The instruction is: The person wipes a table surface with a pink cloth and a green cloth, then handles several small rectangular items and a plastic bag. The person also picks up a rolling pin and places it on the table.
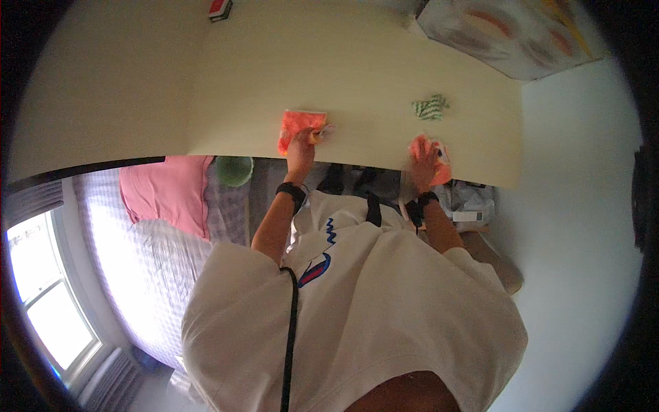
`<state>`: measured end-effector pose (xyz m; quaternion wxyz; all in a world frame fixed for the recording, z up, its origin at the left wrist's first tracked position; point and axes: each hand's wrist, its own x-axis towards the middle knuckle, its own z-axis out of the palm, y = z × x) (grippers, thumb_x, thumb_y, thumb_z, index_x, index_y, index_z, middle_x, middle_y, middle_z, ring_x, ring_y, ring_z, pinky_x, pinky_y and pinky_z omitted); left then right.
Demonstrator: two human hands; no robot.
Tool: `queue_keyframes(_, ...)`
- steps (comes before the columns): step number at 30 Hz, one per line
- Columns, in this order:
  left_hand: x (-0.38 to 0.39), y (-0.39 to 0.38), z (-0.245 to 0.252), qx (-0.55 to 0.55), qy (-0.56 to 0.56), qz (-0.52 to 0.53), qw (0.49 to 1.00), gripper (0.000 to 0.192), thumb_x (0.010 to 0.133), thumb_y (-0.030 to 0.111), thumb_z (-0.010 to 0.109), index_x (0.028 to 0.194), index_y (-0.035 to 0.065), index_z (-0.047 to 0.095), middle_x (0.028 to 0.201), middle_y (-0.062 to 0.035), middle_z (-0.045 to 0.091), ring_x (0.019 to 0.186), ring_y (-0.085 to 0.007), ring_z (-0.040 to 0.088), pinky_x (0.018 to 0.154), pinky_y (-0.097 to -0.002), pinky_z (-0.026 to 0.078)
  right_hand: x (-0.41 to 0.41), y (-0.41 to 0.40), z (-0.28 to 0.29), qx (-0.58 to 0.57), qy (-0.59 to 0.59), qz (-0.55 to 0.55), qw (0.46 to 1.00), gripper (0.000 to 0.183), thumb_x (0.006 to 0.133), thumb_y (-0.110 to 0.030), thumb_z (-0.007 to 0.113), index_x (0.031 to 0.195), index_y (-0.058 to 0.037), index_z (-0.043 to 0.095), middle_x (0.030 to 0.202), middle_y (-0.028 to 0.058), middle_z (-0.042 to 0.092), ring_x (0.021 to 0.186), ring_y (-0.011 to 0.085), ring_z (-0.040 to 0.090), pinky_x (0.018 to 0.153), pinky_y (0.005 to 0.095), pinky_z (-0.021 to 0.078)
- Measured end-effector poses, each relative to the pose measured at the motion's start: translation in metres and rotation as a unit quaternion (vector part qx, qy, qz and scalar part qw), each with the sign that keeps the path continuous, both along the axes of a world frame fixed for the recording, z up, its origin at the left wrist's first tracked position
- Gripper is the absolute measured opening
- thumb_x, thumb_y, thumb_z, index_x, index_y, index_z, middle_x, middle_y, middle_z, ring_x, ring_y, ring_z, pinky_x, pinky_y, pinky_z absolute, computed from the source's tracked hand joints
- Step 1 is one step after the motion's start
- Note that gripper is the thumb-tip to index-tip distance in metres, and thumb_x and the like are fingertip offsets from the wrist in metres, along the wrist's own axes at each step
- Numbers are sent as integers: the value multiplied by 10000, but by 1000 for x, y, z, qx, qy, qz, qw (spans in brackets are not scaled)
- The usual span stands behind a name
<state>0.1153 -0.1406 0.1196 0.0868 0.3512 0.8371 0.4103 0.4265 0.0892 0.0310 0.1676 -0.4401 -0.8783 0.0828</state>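
My left hand (pixel 302 147) grips the lower right part of a soft orange piece (pixel 298 121) with a pale top edge, on a pale yellow tabletop (pixel 360 67). Whether it is cloth or a packet I cannot tell. Something small, yellow and white shows blurred by the fingers. To the right, my right hand (pixel 423 162) rests its fingers over a second orange piece (pixel 441 172) with white and dark marks, at the table's near edge. Just beyond that hand lies a small crumpled green-and-white striped piece (pixel 431 108), touched by neither hand.
A small red and dark box (pixel 220 9) sits at the far left of the table. A painted panel (pixel 515 36) stands at the far right by the wall (pixel 576 154). Left of me are a bed with a pink pillow (pixel 167 193), a round green object (pixel 235 170) and a window (pixel 56 298).
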Motion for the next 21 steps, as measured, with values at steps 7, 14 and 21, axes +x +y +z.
queue_keyframes(7, -44, -62, 2, 351, -249, 225, 874, 181, 873, 100, 585, 1041, 32, 578, 962, -20, 588, 860, -124, 550, 772, -251, 441, -131, -50, 37, -22, -54, 129, 990, 545, 900, -304, 520, 1408, -214, 342, 1472, 185, 233, 1365, 349, 222, 1090, 474, 216)
queue_keyframes(14, -56, -125, 51, 332, -79, 307, 889, 184, 886, 107, 557, 1055, 32, 567, 945, -17, 583, 834, -124, 561, 741, -252, 456, -289, -140, 71, -272, 10, 315, 909, 471, 793, -87, 541, 1245, -214, 525, 1285, 88, 468, 1266, 302, 382, 1022, 495, 305)
queue_keyframes(21, -75, -107, 38, 349, -185, 255, 883, 198, 846, 32, 558, 1042, 8, 563, 935, -27, 585, 821, -122, 559, 731, -242, 457, -291, -154, 17, -347, 163, 537, 751, 374, 911, -395, 359, 1161, -188, 544, 1111, 57, 554, 935, 232, 487, 783, 371, 366)
